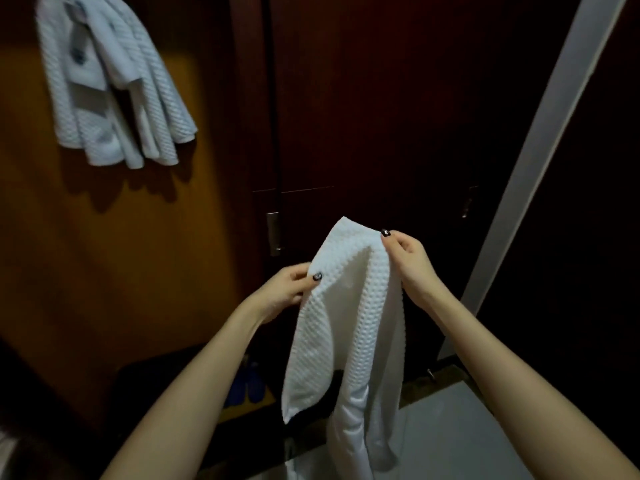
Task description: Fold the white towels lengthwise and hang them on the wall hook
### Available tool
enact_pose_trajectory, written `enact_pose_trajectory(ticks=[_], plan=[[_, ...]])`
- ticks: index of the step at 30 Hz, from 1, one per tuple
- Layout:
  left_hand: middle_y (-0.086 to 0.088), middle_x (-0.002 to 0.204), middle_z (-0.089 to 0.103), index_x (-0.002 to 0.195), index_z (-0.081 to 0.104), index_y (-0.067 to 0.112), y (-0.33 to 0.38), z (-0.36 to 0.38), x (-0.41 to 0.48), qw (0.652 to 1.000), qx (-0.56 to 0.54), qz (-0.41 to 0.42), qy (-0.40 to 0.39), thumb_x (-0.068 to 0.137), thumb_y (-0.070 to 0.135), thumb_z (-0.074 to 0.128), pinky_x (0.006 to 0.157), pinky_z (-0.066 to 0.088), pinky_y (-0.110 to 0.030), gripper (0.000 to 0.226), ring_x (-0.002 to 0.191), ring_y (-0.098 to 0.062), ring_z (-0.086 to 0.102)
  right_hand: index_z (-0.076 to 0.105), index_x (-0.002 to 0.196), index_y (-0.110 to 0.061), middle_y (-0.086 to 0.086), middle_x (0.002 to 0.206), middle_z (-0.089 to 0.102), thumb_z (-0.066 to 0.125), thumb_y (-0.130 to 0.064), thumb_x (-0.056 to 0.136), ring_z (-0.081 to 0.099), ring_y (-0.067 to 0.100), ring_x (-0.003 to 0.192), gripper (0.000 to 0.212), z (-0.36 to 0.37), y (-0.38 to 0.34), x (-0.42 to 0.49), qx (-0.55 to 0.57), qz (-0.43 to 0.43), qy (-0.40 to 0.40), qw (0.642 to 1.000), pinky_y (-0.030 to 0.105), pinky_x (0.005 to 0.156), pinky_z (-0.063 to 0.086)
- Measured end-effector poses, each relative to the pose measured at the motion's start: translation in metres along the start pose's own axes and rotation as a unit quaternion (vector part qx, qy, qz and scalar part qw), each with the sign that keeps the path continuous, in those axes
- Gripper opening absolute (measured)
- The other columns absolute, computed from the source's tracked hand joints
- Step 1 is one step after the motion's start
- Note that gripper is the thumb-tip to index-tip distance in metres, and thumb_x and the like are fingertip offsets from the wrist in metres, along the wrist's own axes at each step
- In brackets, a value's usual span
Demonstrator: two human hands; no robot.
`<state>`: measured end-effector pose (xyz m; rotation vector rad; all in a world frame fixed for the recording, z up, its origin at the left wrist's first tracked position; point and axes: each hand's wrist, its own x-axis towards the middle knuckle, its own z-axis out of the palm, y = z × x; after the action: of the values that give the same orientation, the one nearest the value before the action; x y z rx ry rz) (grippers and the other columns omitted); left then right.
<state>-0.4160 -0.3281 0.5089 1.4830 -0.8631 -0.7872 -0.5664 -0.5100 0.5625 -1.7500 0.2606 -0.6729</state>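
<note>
Two background surfaces first. Dark wooden door panels (381,116): fills centre and right of view. Orange-brown wall (121,254): fills left side, meets door panels along a vertical edge. Pale tiled floor (450,427): lies at lower right. Pale frame strip (554,150): runs diagonally from top right corner down toward floor.

Task item, white towel (346,323): hangs in mid-air in front of door panels at centre of view, doubled over at top, layers trailing down to bottom edge of view. Bunch of hung towels (110,91): drapes at upper left corner of wall, well apart from white towel; fastening hidden under cloth.

Upper grip, right hand (410,261): pinches top right fold of white towel between thumb and curled fingers. Lower grip, left hand (284,289): pinches left edge of white towel, thumb on front face.

Blue slippers (247,384): sits low at foot of wall, beside left forearm. Metal latch (273,233): sits at left edge of door panels, just above left hand.
</note>
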Motion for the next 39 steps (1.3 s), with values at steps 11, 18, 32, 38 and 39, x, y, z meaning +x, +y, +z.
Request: enact_pose_trajectory(ticks=[11,18,32,38,39], plan=[[0.0,0.077,0.061,0.081,0.061,0.009,0.061,-0.031,-0.018,0.989,0.126,0.054,0.052,0.088,0.039,0.063,0.059,0.044,-0.017,0.031,0.07,-0.011,0.058,0.071,0.09,-0.012,-0.001,0.082,0.073,0.058,-0.021,0.097,0.069,0.01,0.075,0.017,0.048,-0.006,0.025,0.009,-0.005,-0.147,0.989,0.022,0.067,0.053],[0.011,0.094,0.073,0.088,0.071,0.035,0.022,-0.073,-0.061,0.987,0.135,-0.041,0.074,0.074,0.034,0.076,0.069,0.051,-0.019,0.015,0.087,-0.007,0.068,0.067,0.076,-0.017,-0.01,0.071,0.066,0.058,-0.017,0.097,0.062,-0.003,0.065,0.022,0.088,-0.029,0.054,-0.021,-0.081,-0.138,0.987,0.012,0.063,0.047],[0.002,0.081,0.057,0.097,0.063,0.013,-0.009,-0.109,-0.091,0.935,0.133,0.012,0.33,0.102,0.032,0.043,0.058,0.039,-0.022,0.028,0.069,-0.009,0.048,0.062,0.105,-0.009,-0.001,0.086,0.063,0.055,0.001,0.092,0.058,-0.004,0.061,0.018,0.102,0.003,0.071,-0.025,-0.051,-0.096,0.994,0.012,0.055,0.046],[-0.006,0.086,0.063,0.091,0.061,0.01,0.001,-0.101,-0.067,0.896,-0.094,0.033,0.433,0.101,0.021,0.046,0.056,0.053,-0.021,0.021,0.072,-0.013,0.066,0.076,0.091,-0.018,0.01,0.098,0.072,0.043,0.007,0.087,0.063,0.039,0.093,0.041,0.12,0.005,0.045,-0.142,-0.042,-0.246,0.958,0.04,0.077,0.052],[-0.008,0.092,0.066,0.091,0.061,0.009,0.004,-0.1,-0.065,0.891,-0.125,0.05,0.434,0.099,0.019,0.049,0.061,0.055,-0.024,0.018,0.081,-0.015,0.069,0.076,0.091,-0.021,0.006,0.099,0.073,0.043,0.004,0.088,0.065,0.036,0.094,0.041,0.121,0.005,0.044,-0.169,-0.038,-0.256,0.951,0.041,0.083,0.053]])
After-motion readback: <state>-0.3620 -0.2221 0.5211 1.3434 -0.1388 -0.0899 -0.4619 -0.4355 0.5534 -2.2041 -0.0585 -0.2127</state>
